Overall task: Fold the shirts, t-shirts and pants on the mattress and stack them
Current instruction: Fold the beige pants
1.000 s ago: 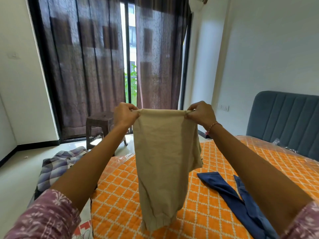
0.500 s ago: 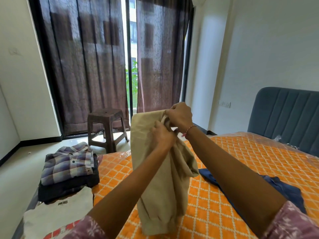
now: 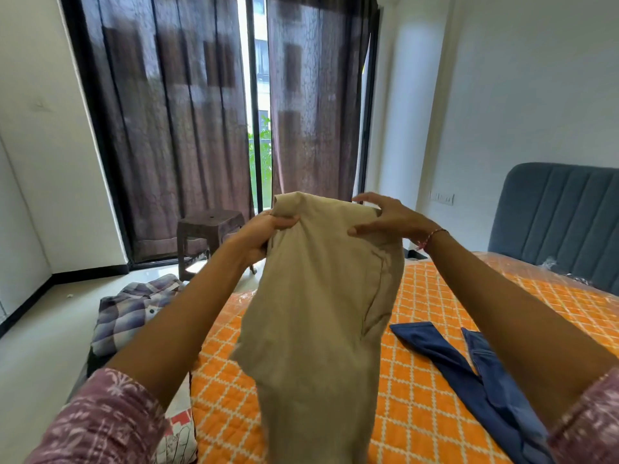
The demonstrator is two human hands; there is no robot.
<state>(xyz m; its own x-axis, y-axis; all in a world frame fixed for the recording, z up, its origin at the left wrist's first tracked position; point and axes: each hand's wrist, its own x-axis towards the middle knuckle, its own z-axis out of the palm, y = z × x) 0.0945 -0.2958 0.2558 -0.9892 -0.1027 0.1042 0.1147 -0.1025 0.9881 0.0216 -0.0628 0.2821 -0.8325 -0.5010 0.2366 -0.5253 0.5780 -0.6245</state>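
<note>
Beige pants [image 3: 321,316]; navy blue pants [image 3: 469,370] near right; mattress [image 3: 418,413] cover orange with white lattice; plaid purple-grey shirt [image 3: 134,306] left; sleeves pink floral; headboard [image 3: 562,216] blue-grey; curtains [image 3: 174,122] dark brown.

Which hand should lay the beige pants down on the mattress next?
Left, probably. The left hand grips the beige pants at the top; the right hand only touches them with spread fingers.

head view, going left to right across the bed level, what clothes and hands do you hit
plaid shirt → left hand → beige pants → right hand → blue pants
</note>
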